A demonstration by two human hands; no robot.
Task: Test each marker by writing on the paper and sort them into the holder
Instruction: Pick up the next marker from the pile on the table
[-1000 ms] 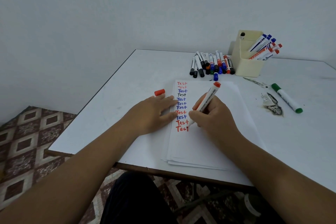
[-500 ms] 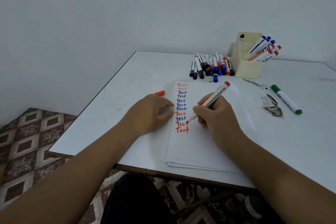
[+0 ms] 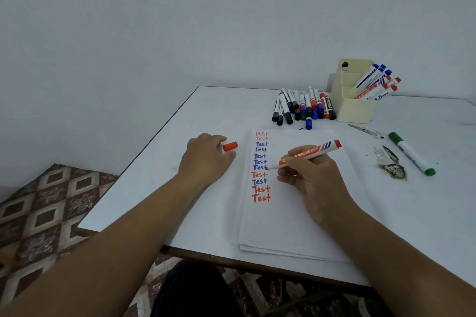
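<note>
The right hand (image 3: 315, 183) grips an uncapped red marker (image 3: 309, 153) over the paper (image 3: 304, 213), its fingers wrapped round the lower barrel, the red tip pointing left toward the column of "Test" words (image 3: 261, 166) and the butt end angled up and to the right. The marker's long axis runs nearly flat across the sheet, tip end toward the left hand (image 3: 206, 159), which sits off the paper on the white counter (image 3: 159, 188) with its fingers curled round the red cap (image 3: 230, 146) that pokes out rightward from its fingertips. That is the relation that counts, to my eye: cap mouth and marker tip face each other across a short gap, so the two hands only have to close together along that same line to recap it. After that the holder (image 3: 354, 108) lies up and to the right, nearer the right hand, just beside the pile of untested markers (image 3: 302, 108). A second ago the tip was down at the bottom "Test", with the left hand flat on the sheet; now the writing is done, the marker has swung up and lain flatter, and the left hand has slid off the paper to the cap.
</note>
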